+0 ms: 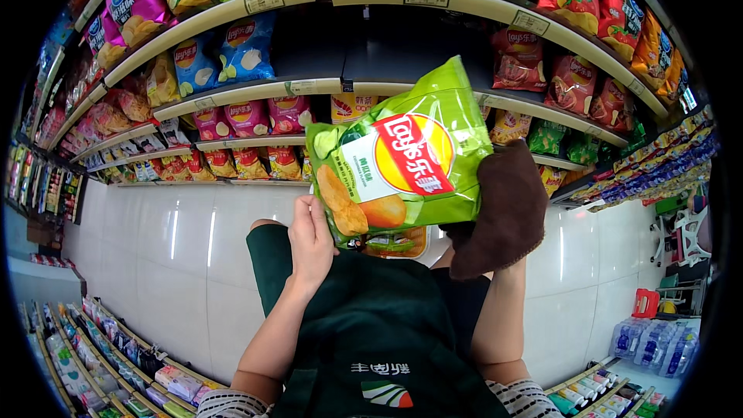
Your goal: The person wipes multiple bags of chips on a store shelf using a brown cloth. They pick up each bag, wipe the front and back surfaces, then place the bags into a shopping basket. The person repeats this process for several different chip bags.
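A green bag of Lay's potato chips (400,157) is held up in front of the shelves, its printed front facing me. My left hand (312,238) pinches the bag's lower left edge between thumb and fingers. A dark brown cloth (508,203) covers my right hand and lies against the bag's right side; the fingers beneath it are hidden, though my right wrist (511,278) shows below. Below the bag, an orange-yellow plastic basket (419,244) with green packets inside is partly visible near my knees.
Shelves with chip bags curve across the front, including blue Lay's bags (246,49) left and red bags (518,58) right. A dark shelf board (400,64) lies behind the raised bag. Goods racks stand behind me on both sides; bottled water packs (656,345) sit at the lower right.
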### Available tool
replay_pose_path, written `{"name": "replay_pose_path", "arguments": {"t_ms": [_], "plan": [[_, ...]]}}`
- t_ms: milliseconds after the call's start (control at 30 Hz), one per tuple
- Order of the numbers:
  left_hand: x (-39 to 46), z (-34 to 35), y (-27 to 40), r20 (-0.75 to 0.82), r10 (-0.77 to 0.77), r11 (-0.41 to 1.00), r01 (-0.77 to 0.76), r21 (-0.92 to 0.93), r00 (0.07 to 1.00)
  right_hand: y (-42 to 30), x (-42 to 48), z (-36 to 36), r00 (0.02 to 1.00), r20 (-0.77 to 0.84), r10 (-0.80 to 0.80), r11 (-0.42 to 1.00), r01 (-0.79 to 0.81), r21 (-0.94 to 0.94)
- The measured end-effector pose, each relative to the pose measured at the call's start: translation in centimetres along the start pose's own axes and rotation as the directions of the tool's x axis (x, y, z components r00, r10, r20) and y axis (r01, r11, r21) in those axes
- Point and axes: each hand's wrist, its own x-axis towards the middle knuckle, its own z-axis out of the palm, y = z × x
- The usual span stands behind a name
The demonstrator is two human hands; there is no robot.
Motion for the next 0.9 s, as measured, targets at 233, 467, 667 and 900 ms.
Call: {"name": "replay_pose_path", "arguments": {"t_ms": [233,467,667,900], "plan": [[3.2,-0.1,0.6,-0.071,0.308,0.899,-0.315,-0.306,0.949,-1.0,1.1,-0.4,0.987,0.151,0.051,0.984,-0.076,0.161],[4.5,-0.4,5.5,0.447,0.435,0.858,-0.209,-0.469,0.782,-2.1,1.0,-2.0,0.961,0.276,0.028,0.977,-0.085,0.196],[2.5,0.2,3.9,0.582,0.341,0.782,0.121,-0.611,0.739,-2.4,1.5,-2.6,0.955,0.298,-0.003,0.985,-0.048,0.164],[0.6,0.9,3.6,0.413,0.236,0.821,0.046,-0.569,0.880,-3.8,2.9,-1.3,0.993,0.119,0.005,0.995,0.007,-0.104]]}}
